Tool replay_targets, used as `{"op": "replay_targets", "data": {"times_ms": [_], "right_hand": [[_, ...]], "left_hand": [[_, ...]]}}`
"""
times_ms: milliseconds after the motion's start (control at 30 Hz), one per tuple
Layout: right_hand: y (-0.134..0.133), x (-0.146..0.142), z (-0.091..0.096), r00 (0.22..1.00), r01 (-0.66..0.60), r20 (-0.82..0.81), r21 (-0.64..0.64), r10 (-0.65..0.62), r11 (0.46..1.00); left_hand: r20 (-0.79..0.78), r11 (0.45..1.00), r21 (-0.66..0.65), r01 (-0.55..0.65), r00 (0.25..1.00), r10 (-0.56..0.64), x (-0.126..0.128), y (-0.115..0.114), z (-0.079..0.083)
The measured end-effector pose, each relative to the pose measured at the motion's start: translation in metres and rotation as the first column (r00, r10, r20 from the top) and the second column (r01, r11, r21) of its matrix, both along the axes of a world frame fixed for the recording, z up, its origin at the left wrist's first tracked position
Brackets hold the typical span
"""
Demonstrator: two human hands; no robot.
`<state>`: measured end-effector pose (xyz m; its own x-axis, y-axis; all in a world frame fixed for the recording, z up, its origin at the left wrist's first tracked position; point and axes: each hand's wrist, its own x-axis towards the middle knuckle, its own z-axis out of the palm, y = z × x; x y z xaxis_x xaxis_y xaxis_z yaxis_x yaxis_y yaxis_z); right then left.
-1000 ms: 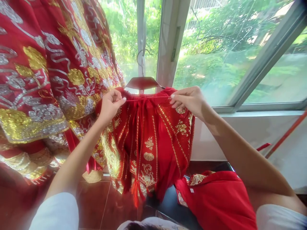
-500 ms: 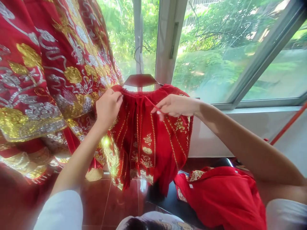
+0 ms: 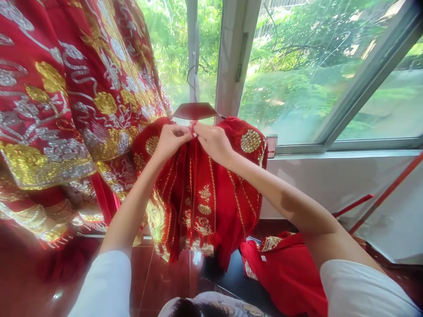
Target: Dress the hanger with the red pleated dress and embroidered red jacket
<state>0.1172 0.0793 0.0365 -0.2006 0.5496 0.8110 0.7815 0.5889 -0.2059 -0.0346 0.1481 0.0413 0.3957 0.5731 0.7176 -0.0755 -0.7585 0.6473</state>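
A red skirt with gold embroidery hangs from a dark red hanger in front of the window. My left hand and my right hand meet at the middle of its waistband, just below the hanger. Both hands pinch a thin red cord of the waistband between their fingertips. The cord's ends are hidden by the fingers.
A large red robe with gold and silver embroidery hangs at the left, touching the skirt. Another red garment lies on a dark seat at the lower right. Behind are the window frame and sill. Red rods lean at the right.
My hands have come together at the centre of the waistband; a second ago they held the cord stretched wide apart. The skirt's top has bunched up between them.
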Motion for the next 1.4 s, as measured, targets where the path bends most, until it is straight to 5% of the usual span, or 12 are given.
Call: {"op": "replay_targets", "data": {"times_ms": [333, 533, 700, 767, 833, 933, 1033, 1133, 1300, 1400], "right_hand": [[0.01, 0.009, -0.005, 0.996, 0.004, 0.092, 0.003, -0.004, 1.0], [0.009, 0.006, -0.004, 0.969, 0.197, 0.143, 0.036, -0.2, 0.98], [-0.01, 0.015, -0.006, 0.957, 0.291, 0.004, 0.021, -0.291, 0.956], [-0.014, 0.016, -0.008, 0.966, 0.234, -0.105, -0.017, -0.235, 0.972], [-0.015, 0.013, -0.009, 0.953, 0.112, -0.27, -0.114, -0.139, 0.987], [-0.01, 0.009, -0.008, 0.835, -0.162, -0.55, -0.249, -0.002, 0.955], [-0.007, 0.011, -0.005, 0.713, -0.293, -0.697, -0.198, 0.076, 0.935], [-0.012, 0.016, -0.003, 0.736, -0.261, -0.665, -0.107, 0.126, 0.959], [-0.013, 0.021, -0.01, 0.937, -0.117, -0.341, -0.09, 0.08, 0.989], [-0.007, 0.019, -0.014, 0.921, -0.13, -0.381, -0.102, 0.082, 0.986]], "left_hand": [[-0.148, 0.97, 0.199, -0.142, 0.974, 0.173, 0.002, -0.004, -0.009], [-0.167, 0.886, 0.36, -0.291, 0.914, 0.369, 0.0, -0.01, -0.014], [-0.167, 0.745, 0.484, -0.459, 0.787, 0.594, -0.026, -0.014, -0.016], [-0.146, 0.774, 0.433, -0.462, 0.811, 0.566, -0.03, -0.015, -0.018], [-0.097, 0.861, 0.293, -0.417, 0.882, 0.461, -0.028, -0.015, -0.02], [0.007, 0.972, 0.008, -0.236, 0.972, 0.236, -0.017, -0.012, -0.02], [0.112, 0.985, -0.173, -0.026, 0.993, 0.046, -0.009, -0.008, -0.02], [0.191, 0.957, -0.274, 0.094, 0.981, -0.041, -0.004, -0.006, -0.02], [0.224, 0.934, -0.345, 0.096, 0.974, -0.018, -0.001, -0.008, -0.017], [0.222, 0.931, -0.354, 0.084, 0.975, -0.003, -0.001, -0.009, -0.015]]}}
